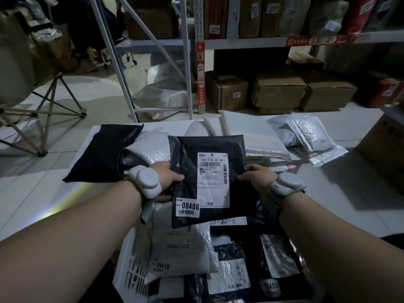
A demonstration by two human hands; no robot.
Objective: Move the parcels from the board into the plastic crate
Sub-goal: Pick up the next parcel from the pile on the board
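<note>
Gripping black parcel [209,171] edges, both hands

The room is dim. Pale glossy floor tiles [341,193] fill the middle of the frame, with a bright arc of light [54,206] at lower left. A white metal rack [197,29] rises across the top, its shelves packed with boxes and bags. Brown cartons [277,92] sit on its lowest level at centre right. At the left edge stands what seems to be a chair [41,110] with splayed wooden legs.
</note>
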